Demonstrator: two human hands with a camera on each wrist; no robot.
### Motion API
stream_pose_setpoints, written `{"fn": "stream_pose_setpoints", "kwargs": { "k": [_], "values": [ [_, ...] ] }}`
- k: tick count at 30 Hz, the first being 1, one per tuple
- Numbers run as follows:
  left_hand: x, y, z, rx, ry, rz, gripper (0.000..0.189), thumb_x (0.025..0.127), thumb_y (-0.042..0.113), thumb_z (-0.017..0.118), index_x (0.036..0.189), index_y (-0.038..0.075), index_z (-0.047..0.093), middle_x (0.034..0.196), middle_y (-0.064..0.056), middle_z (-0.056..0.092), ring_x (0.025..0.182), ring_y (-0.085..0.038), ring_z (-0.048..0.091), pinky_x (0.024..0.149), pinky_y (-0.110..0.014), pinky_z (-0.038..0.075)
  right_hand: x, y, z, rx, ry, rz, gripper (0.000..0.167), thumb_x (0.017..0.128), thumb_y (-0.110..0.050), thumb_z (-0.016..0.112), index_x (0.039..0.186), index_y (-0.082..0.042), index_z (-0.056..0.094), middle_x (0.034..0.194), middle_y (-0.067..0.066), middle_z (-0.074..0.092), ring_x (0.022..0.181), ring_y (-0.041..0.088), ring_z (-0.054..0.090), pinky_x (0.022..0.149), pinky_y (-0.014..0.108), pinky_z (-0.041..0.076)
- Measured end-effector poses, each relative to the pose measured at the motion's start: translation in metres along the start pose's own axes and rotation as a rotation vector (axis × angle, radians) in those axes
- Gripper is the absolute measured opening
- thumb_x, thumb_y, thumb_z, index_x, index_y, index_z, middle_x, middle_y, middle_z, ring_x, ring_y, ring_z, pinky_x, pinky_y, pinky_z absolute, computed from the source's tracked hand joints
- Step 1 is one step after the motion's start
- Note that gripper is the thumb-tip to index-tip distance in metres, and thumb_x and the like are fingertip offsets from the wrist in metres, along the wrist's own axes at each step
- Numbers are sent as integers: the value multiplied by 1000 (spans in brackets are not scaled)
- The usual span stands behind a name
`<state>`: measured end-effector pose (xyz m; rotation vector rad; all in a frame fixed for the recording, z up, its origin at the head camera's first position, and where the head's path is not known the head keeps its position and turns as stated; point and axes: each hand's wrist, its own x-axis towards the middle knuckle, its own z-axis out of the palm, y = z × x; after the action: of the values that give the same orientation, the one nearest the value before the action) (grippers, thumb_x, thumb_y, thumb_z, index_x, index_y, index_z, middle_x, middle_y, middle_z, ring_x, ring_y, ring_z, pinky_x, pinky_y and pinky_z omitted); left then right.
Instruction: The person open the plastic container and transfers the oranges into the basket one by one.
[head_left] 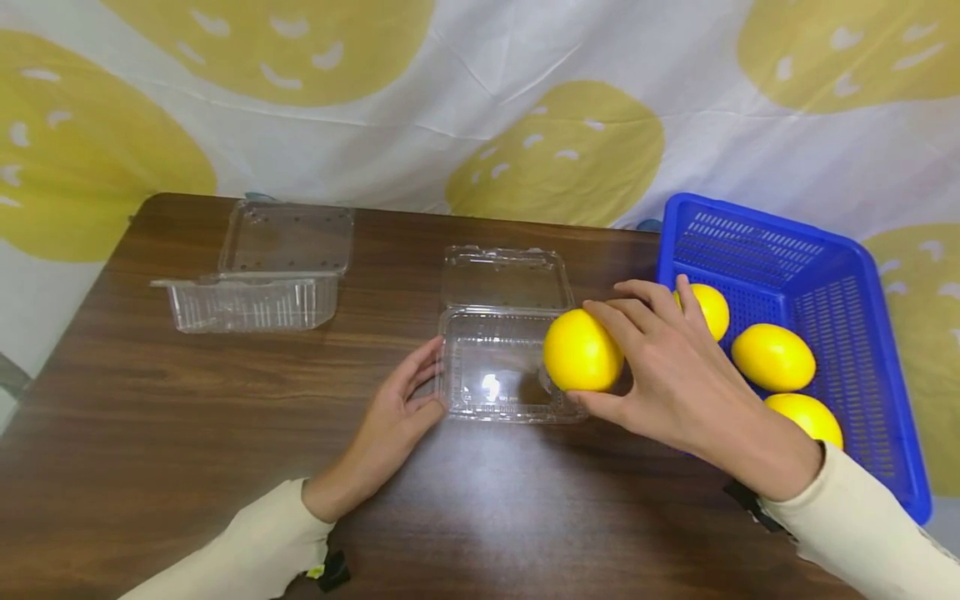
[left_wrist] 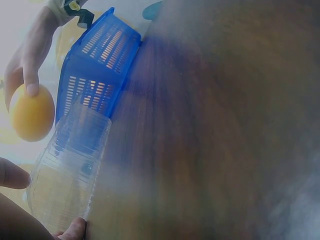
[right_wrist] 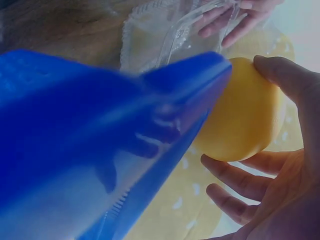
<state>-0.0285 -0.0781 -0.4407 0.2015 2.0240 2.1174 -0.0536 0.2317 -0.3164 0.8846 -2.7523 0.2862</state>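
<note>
Thumb and fingers of my right hand [head_left: 671,367] grip a yellow lemon [head_left: 583,350] over the right end of a clear plastic clamshell box [head_left: 495,408]. The box stands on the table with its lid folded back. At its left end, my left hand [head_left: 397,417] touches the wall with extended fingers and thumb. In the left wrist view the held lemon [left_wrist: 32,114] appears beyond the box [left_wrist: 65,175]. The right wrist view shows the thumb and fingertips on opposite sides of the lemon [right_wrist: 245,115], with the blue basket's rim [right_wrist: 190,75] partly covering it.
A blue plastic basket [head_left: 870,333] stands at the right, holding several lemons [head_left: 774,357]; my right forearm crosses over its near side. Another clear clamshell box [head_left: 255,304] stands open at the back left of the brown table [head_left: 225,400]. A patterned cloth [head_left: 375,142] hangs behind.
</note>
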Motion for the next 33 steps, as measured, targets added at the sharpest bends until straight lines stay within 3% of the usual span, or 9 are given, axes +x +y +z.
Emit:
{"fn": "stream_pose_setpoints", "kwargs": {
  "k": [10, 17, 33],
  "values": [
    [0, 0, 0, -2, 3, 3, 79, 93, -11, 58, 169, -4, 35, 170, -28, 40, 155, -44, 43, 123, -49, 49, -8, 12, -9, -2, 17, 38, 88, 72, -50, 96, 141, -3, 69, 125, 20, 75, 137, 42, 53, 119, 86, 27],
    [0, -1, 0, -4, 7, 29, 77, 93, -10, 58, 167, -6, 37, 168, -30, 42, 153, -46, 44, 120, -46, 52, -15, 22, -14, -3, 29, 71, 88, 70, -45, 98, 142, -4, 68, 125, 21, 75, 139, 45, 52, 123, 85, 23],
    [0, 0, 0, -5, 5, 12, 78, 93, -12, 58, 168, -5, 36, 168, -29, 42, 154, -45, 44, 122, -54, 49, -30, 38, -27, 19, 57, 93, 88, 68, -42, 98, 140, 1, 68, 124, 24, 74, 135, 48, 52, 122, 86, 22]
  ]
}}
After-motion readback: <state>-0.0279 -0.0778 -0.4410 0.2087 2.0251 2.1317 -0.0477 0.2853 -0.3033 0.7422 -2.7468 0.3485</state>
